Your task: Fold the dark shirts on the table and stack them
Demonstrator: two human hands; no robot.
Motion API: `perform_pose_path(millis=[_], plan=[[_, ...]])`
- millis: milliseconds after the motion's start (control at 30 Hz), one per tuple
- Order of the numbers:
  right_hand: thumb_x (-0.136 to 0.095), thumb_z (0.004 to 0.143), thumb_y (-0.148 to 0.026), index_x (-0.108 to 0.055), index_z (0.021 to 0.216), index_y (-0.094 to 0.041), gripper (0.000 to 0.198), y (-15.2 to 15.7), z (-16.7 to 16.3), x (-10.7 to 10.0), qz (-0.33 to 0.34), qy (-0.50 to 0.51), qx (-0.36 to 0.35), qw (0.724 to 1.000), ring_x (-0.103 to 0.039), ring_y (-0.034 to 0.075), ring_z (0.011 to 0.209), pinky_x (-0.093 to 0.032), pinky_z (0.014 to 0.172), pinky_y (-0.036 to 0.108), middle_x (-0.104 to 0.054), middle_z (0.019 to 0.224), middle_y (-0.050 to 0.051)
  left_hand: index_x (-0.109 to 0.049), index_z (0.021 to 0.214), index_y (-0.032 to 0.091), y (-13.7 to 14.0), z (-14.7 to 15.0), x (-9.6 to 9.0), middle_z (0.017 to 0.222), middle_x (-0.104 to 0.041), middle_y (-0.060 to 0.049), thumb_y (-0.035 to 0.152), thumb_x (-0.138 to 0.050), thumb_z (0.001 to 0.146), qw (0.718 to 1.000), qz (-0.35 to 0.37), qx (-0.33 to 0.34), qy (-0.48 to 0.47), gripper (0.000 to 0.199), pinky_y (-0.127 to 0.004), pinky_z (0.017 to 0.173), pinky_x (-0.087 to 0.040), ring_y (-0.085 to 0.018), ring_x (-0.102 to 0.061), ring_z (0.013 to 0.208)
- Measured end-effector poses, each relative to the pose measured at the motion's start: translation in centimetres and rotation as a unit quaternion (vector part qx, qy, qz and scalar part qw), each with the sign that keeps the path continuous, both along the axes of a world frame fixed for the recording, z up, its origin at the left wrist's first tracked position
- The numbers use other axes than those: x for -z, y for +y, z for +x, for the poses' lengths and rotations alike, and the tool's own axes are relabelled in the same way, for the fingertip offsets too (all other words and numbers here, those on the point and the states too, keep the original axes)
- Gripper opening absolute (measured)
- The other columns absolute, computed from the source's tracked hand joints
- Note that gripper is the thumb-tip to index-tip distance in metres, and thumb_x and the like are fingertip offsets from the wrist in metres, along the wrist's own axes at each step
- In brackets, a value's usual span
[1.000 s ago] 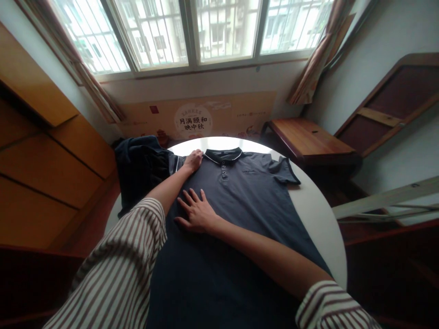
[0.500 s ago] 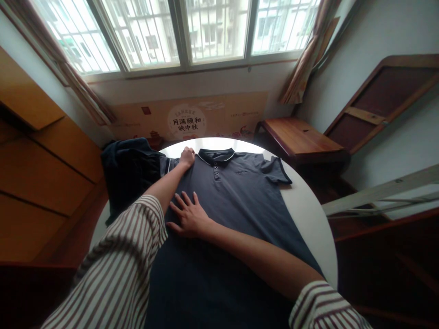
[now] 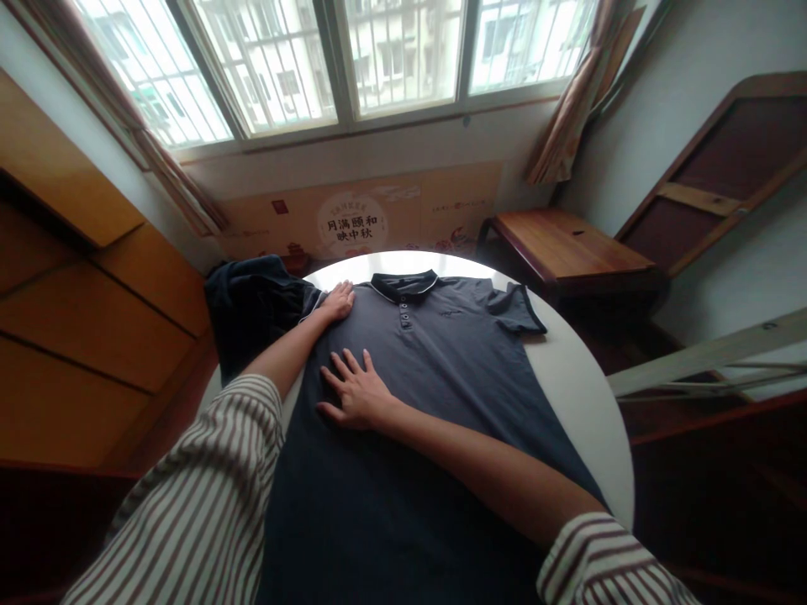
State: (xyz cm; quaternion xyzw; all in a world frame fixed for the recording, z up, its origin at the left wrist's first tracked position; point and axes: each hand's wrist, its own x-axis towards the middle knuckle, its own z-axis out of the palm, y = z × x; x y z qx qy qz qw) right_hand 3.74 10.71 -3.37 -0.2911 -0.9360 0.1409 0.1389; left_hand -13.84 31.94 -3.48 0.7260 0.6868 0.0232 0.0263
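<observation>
At the far left stands a wooden cabinet [image 3: 76, 336], with a left curtain [image 3: 180, 181] hanging just beyond it. Next comes a heap of dark cloth [image 3: 252, 311] at the desk's left edge, beside the white-trimmed left sleeve [image 3: 313, 301] of the shirt; where the two meet, it is too dark to tell whether they overlap. The person's left hand [image 3: 339, 301] lies palm down at the shirt's left shoulder, its fingers out straight and close together, the grip pinching nothing. A little to the right and nearer, the right hand [image 3: 356, 395] rests flat on the left side of the shirt's chest, fingers spread, its grip wide. Both arms wear brown-and-white striped sleeves [image 3: 202, 479].

The dark grey polo shirt [image 3: 454, 370] lies front up across the middle of the white round desk [image 3: 586, 403], its black collar [image 3: 403, 286] at the far side and its body running towards the near edge of the view. Beyond the desk, a poster [image 3: 403, 197] covers the wall below the barred window [image 3: 403, 59]. To the right, the shirt's right sleeve [image 3: 517, 311] lies on the desk, near a low wooden stand [image 3: 567, 248] farther off.
</observation>
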Motion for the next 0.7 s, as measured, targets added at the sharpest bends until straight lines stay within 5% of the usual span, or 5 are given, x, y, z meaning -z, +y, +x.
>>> perform_pose_path(millis=[133, 267, 400, 500, 700], plan=[[-0.032, 0.095, -0.067, -0.034, 0.154, -0.016, 0.078, 0.2, 0.1, 0.1, -0.006, -0.005, -0.002, 1.000, -0.015, 0.040, 0.149, -0.008, 0.115, 0.069, -0.024, 0.162, 0.019, -0.039, 0.148, 0.005, 0.2, 0.7, -0.8, 0.155, -0.036, -0.023, 0.023, -0.032, 0.098, 0.999, 0.031, 0.002, 0.011, 0.054, -0.048, 0.118, -0.027, -0.030, -0.031, 0.147], [-0.036, 0.095, -0.063, -0.038, 0.151, -0.012, 0.076, -0.2, -0.3, 0.3, 0.009, 0.008, -0.001, 1.000, -0.020, 0.042, 0.147, -0.012, 0.114, 0.070, -0.029, 0.159, 0.021, -0.046, 0.145, 0.010, -1.2, 3.1, -0.2, 0.155, -0.041, -0.016, 0.024, -0.032, 0.099, 0.996, 0.051, 0.066, 0.010, 0.051, -0.035, 0.120, -0.025, -0.023, -0.035, 0.145], [-0.044, 0.094, -0.032, -0.062, 0.127, -0.010, 0.044, 0.5, -0.1, -1.4, 0.004, 0.011, 0.044, 0.999, -0.053, 0.032, 0.126, -0.039, 0.109, 0.050, -0.059, 0.134, 0.019, -0.039, 0.152, 0.017, -2.3, 4.1, 0.8, 0.161, -0.032, -0.009, 0.032, -0.029, 0.102, 0.995, 0.029, 0.094, -0.003, 0.053, -0.041, 0.121, -0.023, -0.022, -0.028, 0.149], [-0.040, 0.091, -0.021, -0.069, 0.111, -0.012, 0.037, 4.0, 2.2, -4.0, -0.018, 0.002, 0.177, 0.984, -0.066, 0.027, 0.099, -0.051, 0.088, 0.036, -0.069, 0.111, 0.017, -0.032, 0.155, 0.027, -2.3, 4.0, 1.1, 0.164, -0.023, -0.004, 0.038, -0.028, 0.102, 0.997, 0.009, 0.081, -0.013, 0.054, -0.052, 0.121, -0.018, -0.024, -0.020, 0.151], [-0.041, 0.090, -0.015, -0.065, 0.123, -0.006, 0.042, 14.8, 11.2, -5.2, -0.008, -0.068, 0.354, 0.933, -0.059, 0.031, 0.117, -0.045, 0.097, 0.035, -0.062, 0.126, 0.023, -0.027, 0.157, 0.027, -2.3, 4.3, 0.8, 0.165, -0.019, -0.003, 0.042, -0.025, 0.102, 0.997, -0.001, 0.069, -0.028, 0.057, -0.054, 0.121, -0.014, -0.024, -0.017, 0.152]])
